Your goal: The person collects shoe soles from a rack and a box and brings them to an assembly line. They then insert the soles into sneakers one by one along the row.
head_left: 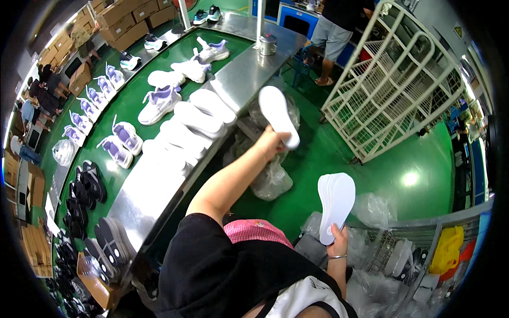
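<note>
The left grip is closed around the near end of one white sole, which points away to the far left, beyond the fingers. The right grip clasps the near end of a sole stack; the layers are too tight to count. On the table at left lie more white soles, overlapping, their number unclear. One can stands at its far end. The left sole is right of the table's edge; open floor spreads right, up to one cart.
</note>
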Tool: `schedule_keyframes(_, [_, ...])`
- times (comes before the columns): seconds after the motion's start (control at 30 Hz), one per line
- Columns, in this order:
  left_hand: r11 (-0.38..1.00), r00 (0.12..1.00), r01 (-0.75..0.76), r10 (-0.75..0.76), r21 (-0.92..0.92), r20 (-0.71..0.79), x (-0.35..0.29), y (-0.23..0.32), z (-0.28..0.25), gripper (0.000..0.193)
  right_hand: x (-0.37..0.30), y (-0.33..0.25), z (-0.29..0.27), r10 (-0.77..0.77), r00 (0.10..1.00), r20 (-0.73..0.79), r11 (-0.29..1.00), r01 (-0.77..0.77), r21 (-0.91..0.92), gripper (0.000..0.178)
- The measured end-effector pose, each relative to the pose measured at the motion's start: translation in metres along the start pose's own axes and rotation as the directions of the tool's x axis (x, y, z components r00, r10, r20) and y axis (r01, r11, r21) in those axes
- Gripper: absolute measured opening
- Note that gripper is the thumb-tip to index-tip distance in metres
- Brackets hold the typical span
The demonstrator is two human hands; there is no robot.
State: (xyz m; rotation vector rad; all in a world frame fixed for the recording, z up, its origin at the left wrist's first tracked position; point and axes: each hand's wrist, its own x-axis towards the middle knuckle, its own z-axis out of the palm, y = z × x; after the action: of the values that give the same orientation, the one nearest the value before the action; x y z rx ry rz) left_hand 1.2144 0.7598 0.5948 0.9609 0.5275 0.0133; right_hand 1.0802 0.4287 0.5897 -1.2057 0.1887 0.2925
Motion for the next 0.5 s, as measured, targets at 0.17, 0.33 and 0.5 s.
schedule_keyframes(0.17, [0.962, 0.989, 0.074, -0.103, -0.262, -0.103, 0.139, 0.073, -0.114, 0.016, 0.037, 0.048, 0.079, 0.057, 0.998, -0.031, 0.998, -0.057, -0.005, 0.046])
schedule_keyframes(0.33, [0.868, 0.882, 0.174, -0.347, -0.465, -0.318, 0.219, 0.063, -0.160, 0.028, 0.084, 0.058, 0.147, 0.110, 0.994, -0.014, 0.990, -0.111, -0.088, 0.046])
schedule_keyframes(0.5, [0.843, 0.841, 0.198, -0.408, -0.501, -0.355, 0.195, 0.070, -0.132, 0.041, 0.166, 0.025, 0.207, 0.041, 0.996, 0.075, 0.962, -0.019, -0.272, 0.043])
